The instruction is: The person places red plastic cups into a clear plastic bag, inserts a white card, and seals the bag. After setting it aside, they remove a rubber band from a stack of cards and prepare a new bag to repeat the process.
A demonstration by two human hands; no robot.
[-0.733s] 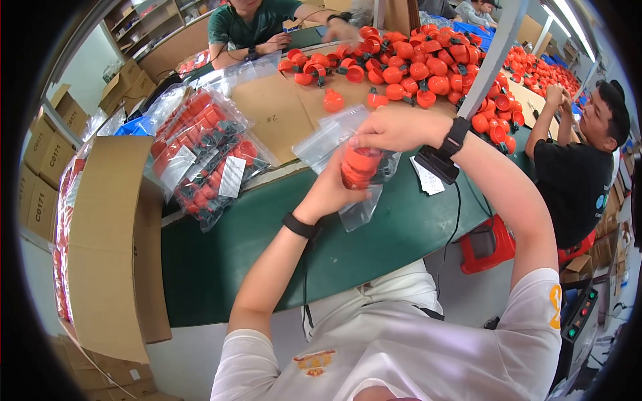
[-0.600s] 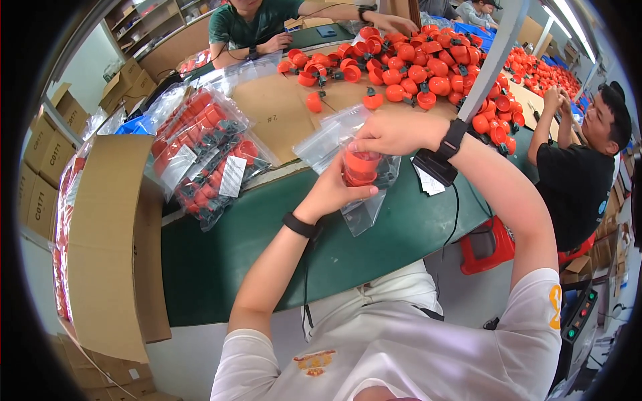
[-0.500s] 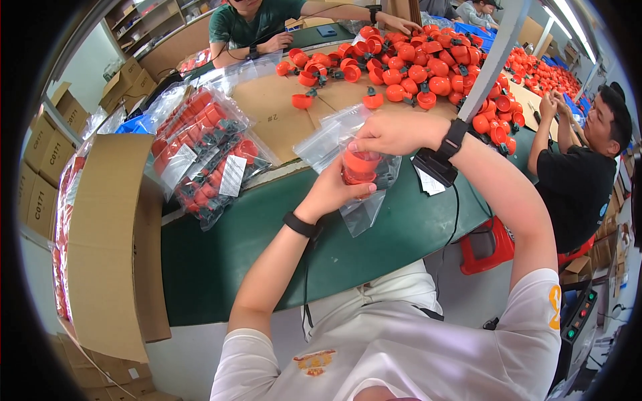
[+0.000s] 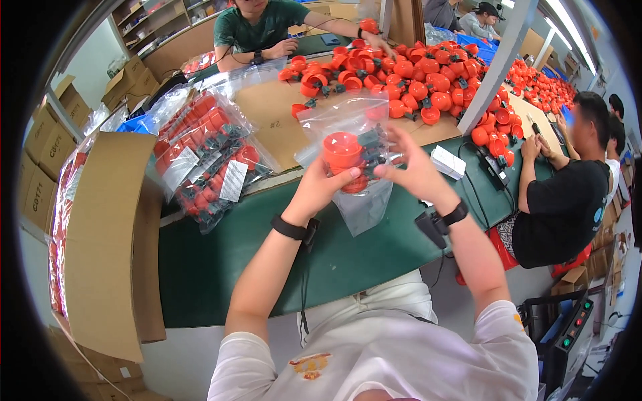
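Observation:
In front of me, above the table's near edge, is a clear plastic zip bag (image 4: 368, 210) holding red plastic cups (image 4: 342, 150) with dark grey fittings (image 4: 373, 140). My left hand (image 4: 319, 186) is closed round the left side of the bag and cups, thumb across the front. At the right side, my right hand (image 4: 418, 167) grips the bag by the fittings, its thumb in front and its fingers behind. The bag's upper part stands up loosely behind the cups. Plastic film and cups partly hide the fingertips of both hands.
Loose red cups (image 4: 438, 82) lie heaped on cardboard (image 4: 267, 113) beyond my hands. Filled bags (image 4: 207, 154) lie left, by an open carton (image 4: 107, 240). A small white box (image 4: 448, 162) and black device (image 4: 495, 167) sit right, near a post (image 4: 498, 70). Co-workers sit across and right.
My right hand has moved from over the cup to the bag's right side. The bag has turned, showing the cup's opening and the fittings. Across the table, a co-worker's hand has shifted over the heap.

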